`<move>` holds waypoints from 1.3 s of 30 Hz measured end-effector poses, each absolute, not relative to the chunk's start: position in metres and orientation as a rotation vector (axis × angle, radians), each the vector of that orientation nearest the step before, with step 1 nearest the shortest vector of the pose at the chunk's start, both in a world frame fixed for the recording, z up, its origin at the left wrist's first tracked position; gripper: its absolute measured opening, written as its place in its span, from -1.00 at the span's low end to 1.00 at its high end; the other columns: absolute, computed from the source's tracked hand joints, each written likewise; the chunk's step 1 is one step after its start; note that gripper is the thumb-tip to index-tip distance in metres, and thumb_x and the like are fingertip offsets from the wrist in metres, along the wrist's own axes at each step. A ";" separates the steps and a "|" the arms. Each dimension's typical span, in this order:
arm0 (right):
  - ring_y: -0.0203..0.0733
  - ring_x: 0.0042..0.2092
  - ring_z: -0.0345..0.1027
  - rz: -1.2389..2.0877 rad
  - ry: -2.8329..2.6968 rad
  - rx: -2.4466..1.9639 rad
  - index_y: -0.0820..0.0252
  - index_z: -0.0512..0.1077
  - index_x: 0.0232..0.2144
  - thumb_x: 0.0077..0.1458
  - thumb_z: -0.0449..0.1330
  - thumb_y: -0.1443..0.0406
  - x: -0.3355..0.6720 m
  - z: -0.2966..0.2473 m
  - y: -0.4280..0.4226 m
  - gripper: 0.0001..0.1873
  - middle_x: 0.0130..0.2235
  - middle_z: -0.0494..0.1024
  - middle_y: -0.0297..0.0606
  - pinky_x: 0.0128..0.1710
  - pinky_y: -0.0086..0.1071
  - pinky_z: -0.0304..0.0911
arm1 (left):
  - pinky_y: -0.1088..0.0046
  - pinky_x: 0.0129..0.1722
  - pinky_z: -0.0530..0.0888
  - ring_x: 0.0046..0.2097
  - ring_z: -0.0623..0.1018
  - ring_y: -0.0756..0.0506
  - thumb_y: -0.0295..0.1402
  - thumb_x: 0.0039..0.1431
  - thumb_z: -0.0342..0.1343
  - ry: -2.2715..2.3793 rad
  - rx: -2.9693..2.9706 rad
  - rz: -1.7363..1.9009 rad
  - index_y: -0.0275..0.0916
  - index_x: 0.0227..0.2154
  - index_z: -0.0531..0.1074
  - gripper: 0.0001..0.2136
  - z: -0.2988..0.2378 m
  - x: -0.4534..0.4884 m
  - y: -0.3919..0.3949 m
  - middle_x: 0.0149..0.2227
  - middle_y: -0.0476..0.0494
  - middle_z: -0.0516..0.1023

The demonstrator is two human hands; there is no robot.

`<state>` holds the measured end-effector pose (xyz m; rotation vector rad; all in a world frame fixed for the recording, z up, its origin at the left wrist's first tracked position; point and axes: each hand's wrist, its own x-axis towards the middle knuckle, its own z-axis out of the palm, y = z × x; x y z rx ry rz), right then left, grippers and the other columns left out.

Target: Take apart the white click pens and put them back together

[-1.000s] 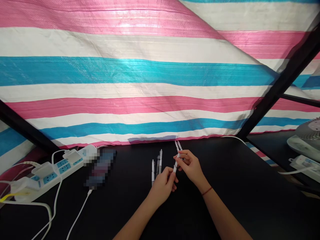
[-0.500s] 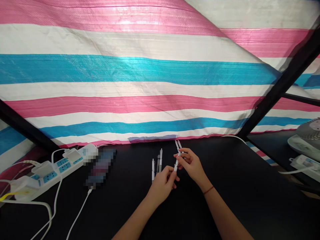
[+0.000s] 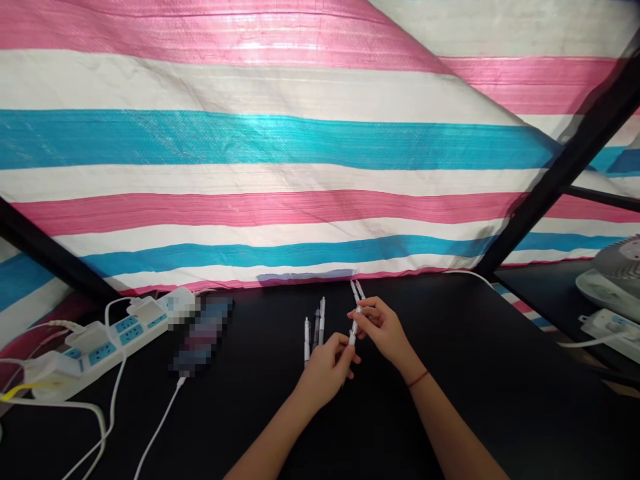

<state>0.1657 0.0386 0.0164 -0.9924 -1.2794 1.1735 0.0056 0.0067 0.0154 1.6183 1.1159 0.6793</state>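
Note:
Both my hands meet over a black table (image 3: 450, 373) and hold one white pen (image 3: 354, 328) between them. My left hand (image 3: 327, 370) pinches its near end with curled fingers. My right hand (image 3: 383, 328) grips its far part, fingers closed round the barrel. Three more pens (image 3: 314, 327) lie side by side on the table just left of my hands. Two further white pens (image 3: 357, 290) lie just beyond my right hand, near the tarp's lower edge.
A pink, white and blue striped tarp (image 3: 280, 153) hangs behind the table. A white power strip (image 3: 107, 337) with plugs and white cables (image 3: 155, 433) lies at the left, beside a blurred dark object (image 3: 200, 333). A fan (image 3: 615, 273) stands on another surface at the right.
My hands have stayed in place on the pen; the left hand's fingers have shifted slightly along its near end. Nothing else on the table has moved.

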 end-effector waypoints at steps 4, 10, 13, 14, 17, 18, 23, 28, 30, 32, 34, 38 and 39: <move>-0.25 -0.47 0.41 1.126 -1.287 -1.013 0.16 0.31 -0.30 -0.03 0.28 0.10 0.166 0.017 0.038 -0.66 -0.36 0.56 -0.23 -0.53 -0.39 0.34 | 0.49 -0.42 0.39 -0.45 0.53 0.00 -0.19 0.24 -0.11 1.105 1.630 0.670 -0.21 -0.27 0.28 -0.80 0.017 0.006 0.006 -0.32 -0.05 0.57; -0.24 -0.47 0.42 1.145 -1.277 -1.034 0.17 0.31 -0.26 -0.03 0.27 0.09 0.165 0.018 0.038 -0.64 -0.37 0.56 -0.22 -0.50 -0.37 0.36 | 0.48 -0.41 0.39 -0.45 0.53 -0.01 -0.18 0.24 -0.11 1.099 1.619 0.675 -0.21 -0.27 0.29 -0.79 0.020 0.006 0.005 -0.32 -0.07 0.57; -0.21 -0.44 0.43 1.142 -1.293 -1.033 0.15 0.30 -0.30 -0.02 0.26 0.09 0.166 0.019 0.037 -0.67 -0.36 0.56 -0.23 -0.50 -0.36 0.36 | 0.48 -0.40 0.39 -0.45 0.53 -0.01 -0.18 0.23 -0.10 1.102 1.629 0.667 -0.21 -0.28 0.29 -0.79 0.019 0.005 0.006 -0.33 -0.06 0.57; -0.20 -0.44 0.43 1.141 -1.293 -1.036 0.15 0.30 -0.28 -0.02 0.26 0.09 0.166 0.019 0.037 -0.66 -0.37 0.55 -0.24 -0.49 -0.35 0.36 | 0.48 -0.40 0.39 -0.45 0.54 -0.01 -0.18 0.23 -0.10 1.099 1.629 0.668 -0.20 -0.27 0.29 -0.79 0.018 0.005 0.006 -0.33 -0.05 0.57; -0.22 -0.46 0.41 1.142 -1.280 -1.036 0.14 0.28 -0.22 -0.01 0.25 0.09 0.165 0.020 0.037 -0.63 -0.39 0.54 -0.27 -0.50 -0.35 0.37 | 0.49 -0.41 0.39 -0.45 0.53 -0.01 -0.18 0.24 -0.12 1.090 1.629 0.683 -0.21 -0.25 0.29 -0.78 0.016 0.005 0.007 -0.32 -0.06 0.56; -0.23 -0.47 0.41 1.141 -1.282 -1.032 0.14 0.28 -0.22 -0.01 0.25 0.09 0.166 0.020 0.037 -0.63 -0.39 0.53 -0.28 -0.50 -0.36 0.37 | 0.49 -0.41 0.39 -0.45 0.53 0.00 -0.18 0.25 -0.12 1.088 1.633 0.689 -0.21 -0.25 0.29 -0.78 0.015 0.004 0.007 -0.32 -0.06 0.56; -0.26 -0.46 0.41 1.124 -1.296 -1.014 0.14 0.28 -0.29 0.02 0.23 0.11 0.166 0.017 0.039 -0.70 -0.37 0.54 -0.26 -0.54 -0.41 0.34 | 0.48 -0.40 0.39 -0.47 0.52 0.01 -0.17 0.25 -0.12 1.087 1.643 0.698 -0.21 -0.23 0.30 -0.77 0.012 0.004 0.008 -0.33 -0.04 0.56; -0.29 -0.49 0.39 1.143 -1.261 -1.018 0.15 0.28 -0.27 0.02 0.24 0.12 0.165 0.014 0.040 -0.69 -0.38 0.54 -0.28 -0.54 -0.42 0.34 | 0.49 -0.42 0.38 -0.47 0.52 0.01 -0.16 0.25 -0.12 1.082 1.627 0.706 -0.21 -0.21 0.31 -0.75 0.010 0.004 0.008 -0.32 -0.06 0.56; -0.28 -0.49 0.39 1.139 -1.259 -1.025 0.15 0.28 -0.29 0.01 0.24 0.10 0.165 0.014 0.040 -0.68 -0.38 0.54 -0.27 -0.55 -0.42 0.33 | 0.49 -0.42 0.38 -0.48 0.52 0.01 -0.16 0.24 -0.11 1.086 1.622 0.704 -0.21 -0.21 0.31 -0.75 0.010 0.004 0.008 -0.32 -0.06 0.56; -0.27 -0.49 0.39 1.156 -1.257 -1.027 0.14 0.27 -0.26 0.01 0.23 0.08 0.165 0.013 0.041 -0.65 -0.36 0.55 -0.26 -0.56 -0.42 0.33 | 0.49 -0.43 0.39 -0.48 0.51 0.01 -0.15 0.24 -0.11 1.094 1.609 0.713 -0.21 -0.21 0.31 -0.75 0.010 0.004 0.009 -0.33 -0.06 0.55; -0.27 -0.48 0.39 1.195 -1.240 -1.014 0.14 0.25 -0.17 0.03 0.20 0.05 0.165 0.012 0.042 -0.59 -0.32 0.56 -0.23 -0.56 -0.42 0.34 | 0.50 -0.44 0.39 -0.48 0.51 0.01 -0.14 0.24 -0.12 1.100 1.592 0.730 -0.22 -0.21 0.31 -0.74 0.011 0.004 0.009 -0.33 -0.07 0.55; -0.28 -0.51 0.41 1.222 -1.167 -1.032 0.14 0.21 -0.09 0.03 0.17 -0.01 0.167 0.008 0.048 -0.50 -0.33 0.55 -0.23 -0.58 -0.44 0.32 | 0.50 -0.46 0.39 -0.49 0.50 0.01 -0.12 0.24 -0.11 1.097 1.561 0.739 -0.22 -0.20 0.31 -0.71 0.011 0.005 0.009 -0.32 -0.09 0.55; -0.27 -0.51 0.41 1.205 -1.154 -1.048 0.15 0.22 -0.10 0.02 0.17 -0.02 0.168 0.007 0.049 -0.50 -0.36 0.54 -0.25 -0.59 -0.45 0.30 | 0.50 -0.46 0.39 -0.49 0.50 0.01 -0.11 0.23 -0.11 1.093 1.554 0.741 -0.22 -0.20 0.31 -0.71 0.011 0.005 0.009 -0.32 -0.10 0.55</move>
